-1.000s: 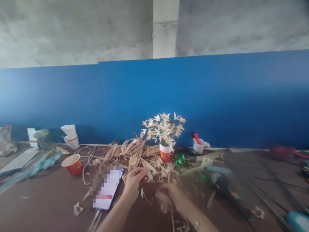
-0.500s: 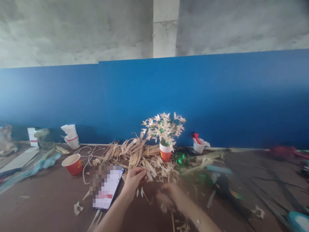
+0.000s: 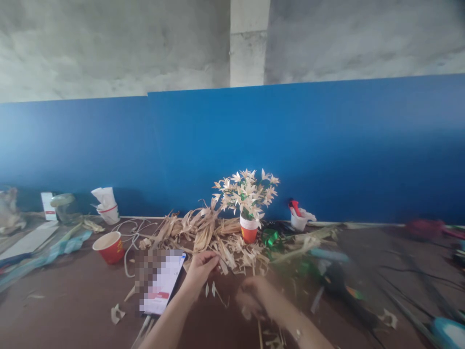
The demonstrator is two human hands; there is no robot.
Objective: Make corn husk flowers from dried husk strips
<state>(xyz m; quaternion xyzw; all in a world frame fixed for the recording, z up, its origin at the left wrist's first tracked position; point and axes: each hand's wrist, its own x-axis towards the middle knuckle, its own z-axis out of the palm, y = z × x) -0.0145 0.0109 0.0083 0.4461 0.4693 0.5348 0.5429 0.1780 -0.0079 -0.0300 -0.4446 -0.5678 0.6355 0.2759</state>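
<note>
My left hand (image 3: 203, 266) is raised over the table with thumb and forefinger pinched together. Whatever sits in that pinch is too small to make out. Lower and to the right, my right hand (image 3: 256, 298) is curled but smeared, so its fingers and anything in them are unclear. A faint thin dark line shows between the two hands. Below them lie small pale slivers (image 3: 213, 290) on the brown tabletop. Just beyond stands a bunch of cream artificial flowers (image 3: 247, 191) in a red and white paper cup (image 3: 249, 234), with dried corn husks (image 3: 205, 235) heaped around it.
Left of my forearm lies a phone (image 3: 160, 293), partly blurred out. A red paper cup (image 3: 110, 248) and a white cable (image 3: 127, 252) are farther left. Green ribbon (image 3: 271, 237) and a white cup (image 3: 299, 221) stand right of the flowers. A dark tool (image 3: 345, 291) lies at right.
Both hands stay nearly in place. The thin dark line between them looks fainter and shorter now, and the right hand remains blurred.
</note>
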